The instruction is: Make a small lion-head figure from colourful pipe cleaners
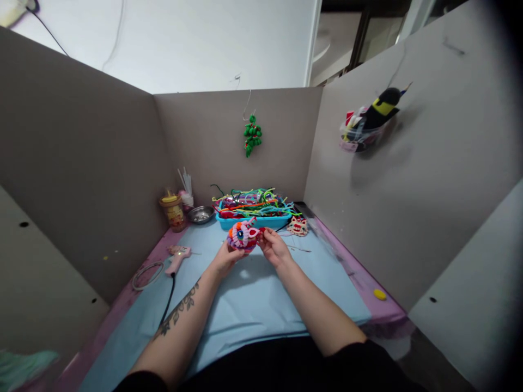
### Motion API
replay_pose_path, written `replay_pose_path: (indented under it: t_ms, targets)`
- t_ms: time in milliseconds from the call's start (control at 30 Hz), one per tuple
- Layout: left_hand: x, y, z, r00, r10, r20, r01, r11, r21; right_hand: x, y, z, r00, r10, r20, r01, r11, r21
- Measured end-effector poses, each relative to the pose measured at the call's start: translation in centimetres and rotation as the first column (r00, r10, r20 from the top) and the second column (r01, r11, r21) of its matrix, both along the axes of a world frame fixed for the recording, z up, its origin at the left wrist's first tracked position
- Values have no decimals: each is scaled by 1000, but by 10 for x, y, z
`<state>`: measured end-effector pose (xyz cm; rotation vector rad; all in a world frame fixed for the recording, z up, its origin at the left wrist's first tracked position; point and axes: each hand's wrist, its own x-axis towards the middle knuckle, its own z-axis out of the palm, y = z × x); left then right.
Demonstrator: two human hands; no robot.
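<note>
A small fuzzy pipe-cleaner figure (242, 235) in pink, orange and red, with a blue round eye, is held up above the light blue table cover (261, 294). My left hand (227, 258) grips it from below and the left, thumb along its lower edge. The fingers of my right hand (274, 246) pinch a dark red part at the figure's right side, next to a pink-and-white pointed ear. Fingertips behind the figure are hidden. Just behind it stands a blue basket (229, 223) heaped with coloured pipe cleaners (261, 206).
A pink glue gun (178, 258) with its cable lies to the left. Along the back left are a metal bowl (201, 214) and a brown-and-yellow cup (173, 212). Another cream-and-red figure (298, 226) lies back right. Grey panels (196, 136) enclose the table; a yellow disc (379, 294) rests at right.
</note>
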<state>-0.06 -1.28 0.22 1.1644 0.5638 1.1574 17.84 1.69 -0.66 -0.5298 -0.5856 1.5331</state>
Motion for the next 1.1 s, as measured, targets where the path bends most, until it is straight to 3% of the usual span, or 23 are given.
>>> replay_pose_path:
  t_ms: [167,267,433,700,933,1100]
  targets:
    - [-3,3,-2,998,50,26,-49,998,-34,-4,-1,-4,999,47,9,-47,998,-30]
    - [-6,5,-4,997,66,41,-64,997,-47,3,1,-2,999,-37,29,38,999,-34]
    - [-9,8,-6,993,102,61,-97,992,-85,12,6,-2,952,-201,232,199,979,35]
    - [-7,6,-4,996,75,37,-73,995,-71,-1,0,-1,869,-145,473,146,989,35]
    - [-7,6,-4,996,92,24,-90,993,-78,0,-5,4,900,-148,411,180,983,-40]
    - [-7,5,-3,997,76,9,-75,994,-81,2,-6,8,925,-168,342,150,986,77]
